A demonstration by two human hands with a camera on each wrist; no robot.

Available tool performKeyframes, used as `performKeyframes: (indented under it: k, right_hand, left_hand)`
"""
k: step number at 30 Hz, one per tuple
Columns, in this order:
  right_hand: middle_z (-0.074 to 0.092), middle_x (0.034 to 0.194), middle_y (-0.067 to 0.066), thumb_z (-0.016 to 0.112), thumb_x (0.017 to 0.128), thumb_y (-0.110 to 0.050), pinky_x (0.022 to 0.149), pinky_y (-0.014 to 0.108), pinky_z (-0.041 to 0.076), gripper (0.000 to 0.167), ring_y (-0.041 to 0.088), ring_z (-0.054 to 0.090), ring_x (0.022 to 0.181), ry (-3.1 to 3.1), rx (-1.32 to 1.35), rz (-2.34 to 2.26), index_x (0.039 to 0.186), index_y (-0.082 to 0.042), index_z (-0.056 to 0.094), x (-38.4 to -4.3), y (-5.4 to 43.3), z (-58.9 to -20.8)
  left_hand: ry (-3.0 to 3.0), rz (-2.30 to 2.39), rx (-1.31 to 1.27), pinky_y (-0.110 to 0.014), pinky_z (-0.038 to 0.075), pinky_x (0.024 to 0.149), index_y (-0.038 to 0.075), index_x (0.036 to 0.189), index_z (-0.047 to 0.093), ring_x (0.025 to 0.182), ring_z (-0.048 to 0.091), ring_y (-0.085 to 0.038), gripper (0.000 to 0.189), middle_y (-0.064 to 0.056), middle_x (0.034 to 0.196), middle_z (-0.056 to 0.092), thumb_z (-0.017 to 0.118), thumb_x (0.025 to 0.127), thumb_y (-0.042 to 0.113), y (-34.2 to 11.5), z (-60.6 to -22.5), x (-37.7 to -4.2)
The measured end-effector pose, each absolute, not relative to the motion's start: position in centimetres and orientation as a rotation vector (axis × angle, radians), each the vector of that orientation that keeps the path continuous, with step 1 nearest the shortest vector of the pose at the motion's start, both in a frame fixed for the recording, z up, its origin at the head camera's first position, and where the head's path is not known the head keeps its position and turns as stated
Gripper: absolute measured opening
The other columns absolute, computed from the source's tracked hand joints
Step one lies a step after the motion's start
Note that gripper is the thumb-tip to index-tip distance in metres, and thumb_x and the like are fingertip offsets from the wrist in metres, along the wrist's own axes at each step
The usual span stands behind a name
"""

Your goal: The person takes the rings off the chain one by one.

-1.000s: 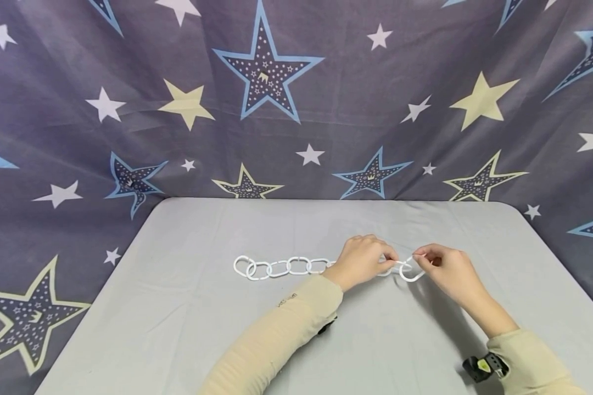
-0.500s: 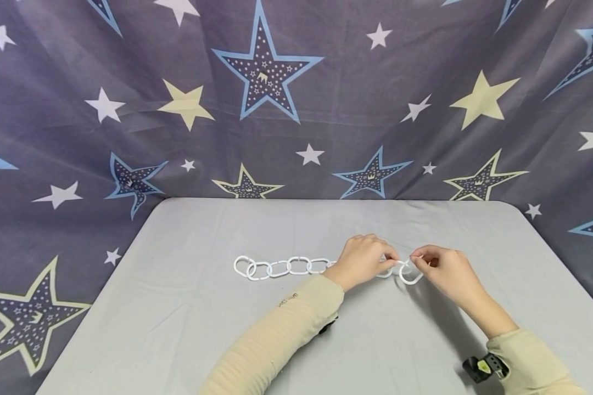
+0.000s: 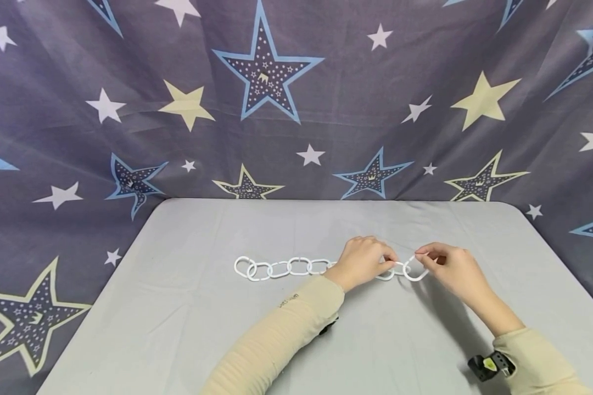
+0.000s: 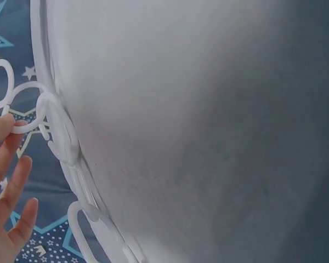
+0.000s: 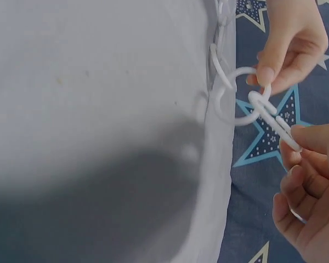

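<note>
A chain of white oval plastic links (image 3: 308, 267) stretches across the grey table, its left part lying flat. My left hand (image 3: 359, 261) pinches a link (image 4: 30, 127) near the chain's right end between thumb and forefinger, and its other fingers are loosely bent in the left wrist view. The end link (image 3: 415, 280) is held raised and tilted by my right hand (image 3: 452, 271), thumb against forefinger. In the right wrist view that end link (image 5: 274, 125) hooks through the neighbouring link, with a gap showing along its side. My left hand and forearm hide some middle links.
The grey-covered table (image 3: 178, 329) has rounded far corners. Behind it hangs a dark curtain (image 3: 326, 115) printed with stars. A black wrist device (image 3: 489, 365) sits at the right sleeve's cuff.
My right hand shifts slightly left, then back right with the end link, which now sits a little farther right. My left hand stays in place, and the chain's left part lies still.
</note>
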State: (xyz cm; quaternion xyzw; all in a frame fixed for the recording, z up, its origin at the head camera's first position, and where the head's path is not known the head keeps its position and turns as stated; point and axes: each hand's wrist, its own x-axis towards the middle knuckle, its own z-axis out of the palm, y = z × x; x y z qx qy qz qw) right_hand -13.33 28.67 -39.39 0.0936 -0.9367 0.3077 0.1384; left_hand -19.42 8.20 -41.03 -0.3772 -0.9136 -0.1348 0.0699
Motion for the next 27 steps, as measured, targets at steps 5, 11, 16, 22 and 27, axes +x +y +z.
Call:
performKeyframes:
  k: [5, 11, 16, 22, 27]
  right_hand:
    - [0.073, 0.082, 0.011, 0.069, 0.090, -0.006, 0.054, 0.021, 0.046, 0.011, 0.006, 0.061, 0.064, -2.692, 0.237, 0.996, 0.097, 0.000, 0.075, -13.8, 29.9, -39.1]
    - [0.073, 0.084, 0.015, 0.065, 0.093, -0.005, 0.054, 0.019, 0.046, 0.014, 0.008, 0.061, 0.064, -2.699, 0.170, 1.013, 0.101, 0.004, 0.073, -14.9, 31.6, -39.3]
    - [0.073, 0.084, 0.017, 0.067, 0.095, -0.012, 0.055, 0.018, 0.047, 0.022, 0.004, 0.061, 0.064, -2.702, 0.089, 1.061, 0.105, 0.007, 0.071, -16.3, 32.6, -40.0]
    - [0.073, 0.088, 0.020, 0.066, 0.097, -0.019, 0.055, 0.018, 0.046, 0.033, 0.006, 0.061, 0.062, -2.688, -0.103, 1.131, 0.111, 0.011, 0.068, -18.3, 33.4, -41.0]
    - [0.073, 0.083, 0.016, 0.064, 0.098, -0.019, 0.053, 0.019, 0.044, 0.034, 0.006, 0.059, 0.058, -2.660, -0.263, 1.135, 0.111, 0.012, 0.068, -19.6, 34.0, -41.7]
  left_hand:
    - [-2.755, -0.414, -1.122, -0.022, 0.044, 0.075, 0.040, 0.101, 0.078, 0.087, 0.062, 0.000, 0.012, 0.025, 0.094, 0.070, 0.070, 0.091, 0.041, 7.9, -41.0, -19.5]
    - [-2.750, -0.412, -1.129, -0.022, 0.044, 0.076, 0.040, 0.101, 0.077, 0.089, 0.062, 0.000, 0.012, 0.026, 0.095, 0.070, 0.070, 0.091, 0.041, 7.7, -41.1, -19.5]
    - [-2.756, -0.403, -1.123, -0.022, 0.043, 0.075, 0.041, 0.101, 0.077, 0.086, 0.062, 0.000, 0.012, 0.026, 0.095, 0.070, 0.070, 0.091, 0.041, 7.7, -41.2, -19.7]
    - [-2.768, -0.398, -1.128, -0.022, 0.043, 0.075, 0.041, 0.101, 0.077, 0.080, 0.058, 0.000, 0.012, 0.023, 0.091, 0.071, 0.070, 0.091, 0.042, 7.6, -41.2, -19.6]
    - [-2.779, -0.399, -1.129, -0.022, 0.042, 0.075, 0.042, 0.100, 0.077, 0.079, 0.057, 0.001, 0.011, 0.023, 0.090, 0.070, 0.070, 0.091, 0.042, 7.6, -41.2, -19.6]
